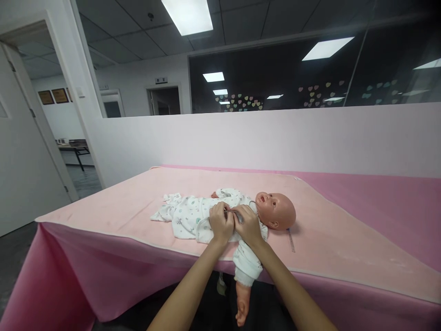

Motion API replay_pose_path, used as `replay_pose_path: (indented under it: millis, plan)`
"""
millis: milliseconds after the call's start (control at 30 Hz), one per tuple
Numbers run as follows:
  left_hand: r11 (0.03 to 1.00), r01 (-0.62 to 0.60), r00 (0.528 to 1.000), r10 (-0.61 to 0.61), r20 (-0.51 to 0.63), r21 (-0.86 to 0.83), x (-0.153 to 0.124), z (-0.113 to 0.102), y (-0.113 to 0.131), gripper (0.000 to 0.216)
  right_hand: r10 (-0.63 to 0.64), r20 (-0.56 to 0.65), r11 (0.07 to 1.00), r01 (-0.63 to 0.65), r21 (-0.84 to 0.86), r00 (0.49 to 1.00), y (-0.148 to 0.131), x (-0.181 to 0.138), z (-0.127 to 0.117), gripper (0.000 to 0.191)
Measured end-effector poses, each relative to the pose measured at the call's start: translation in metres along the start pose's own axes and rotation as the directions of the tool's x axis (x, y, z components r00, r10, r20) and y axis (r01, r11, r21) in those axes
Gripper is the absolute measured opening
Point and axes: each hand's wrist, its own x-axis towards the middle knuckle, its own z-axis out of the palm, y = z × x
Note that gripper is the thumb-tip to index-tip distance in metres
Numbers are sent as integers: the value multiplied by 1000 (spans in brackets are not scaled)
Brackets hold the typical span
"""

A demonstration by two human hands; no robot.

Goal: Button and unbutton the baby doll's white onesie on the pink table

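Both my hands are on the chest of the baby doll (241,216), which lies on its back across the near part of the table (379,202), head to the right and legs to the left. My left hand (220,224) and my right hand (248,225) meet knuckle to knuckle, each pinching the front of the white printed sleepsuit (186,216) at what looks like its closure. I cannot tell whether a snap or only cloth sits between the fingertips.

Risks, as I judge them:
- The doll's near arm (244,285) hangs over the near table edge. A pull toward me could drag the whole body off.
- The pale pink blanket (138,211) lies loose over the darker pink table cover (396,193). Either layer could slide under sideways force and carry the doll along.
- The sleepsuit fabric is thin and soft. Pinching only one layer could make the two front edges misalign or slip free.
- A slim ruler-like strip (291,240) lies just beside the head, near side. A sweep of my right forearm could knock it off.

Materials: the head (277,210) is smooth, hard-looking, slightly glossy plastic, rounded and hairless. The sleepsuit is matte, crumpled, with small pastel prints. The blanket looks plush, with a piped edge. The table cover drapes in broad folds.
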Motion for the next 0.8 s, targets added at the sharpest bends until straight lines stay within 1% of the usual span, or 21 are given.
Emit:
replay_pose_path:
  millis: [133,333,567,667,800]
  plan:
    - [999,7,1000,-7,-7,-34,0,0,-1,8,-13,5,1000,13,19,1000,-1,1,-1,13]
    - [997,16,1000,-17,-13,-72,1,-1,1,9,2,12,998,-3,57,1000,4,-1,1,14]
    - [993,22,999,-28,-44,-113,0,-2,3,9,32,12,999,-32,36,999,5,-2,3,12]
    - [993,16,999,-19,-31,-118,0,-2,2,9,38,10,999,-38,25,999,4,-2,3,11]
    - [993,17,1000,-15,18,-115,0,-3,0,10,41,8,999,-41,15,999,4,-3,3,9]
